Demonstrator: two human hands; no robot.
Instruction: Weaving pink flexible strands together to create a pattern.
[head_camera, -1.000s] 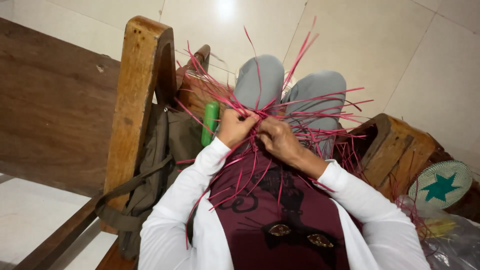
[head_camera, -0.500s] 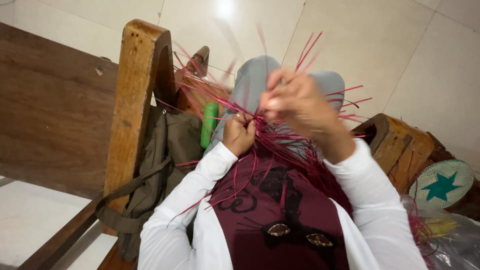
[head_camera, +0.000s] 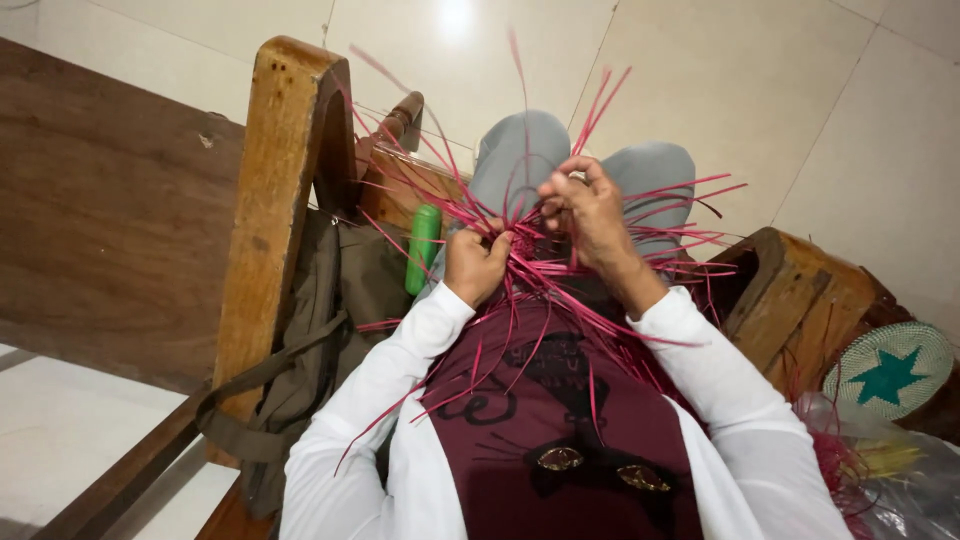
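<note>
White floor tiles, hands busy with pink strips.
Left hand (head_camera: 478, 265) curls tight around pink strips (head_camera: 560, 270); right hand (head_camera: 585, 205), lifted higher, pinches one strip.

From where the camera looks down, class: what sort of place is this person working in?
Probably a home or small craft space, not a factory: pale floor tiles, a wooden chair frame, and a woven round mat with a green star beside the pink strips being worked on the lap.

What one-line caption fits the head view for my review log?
Seated person's left hand and right hand work a bundle of pink strips over the lap.
</note>
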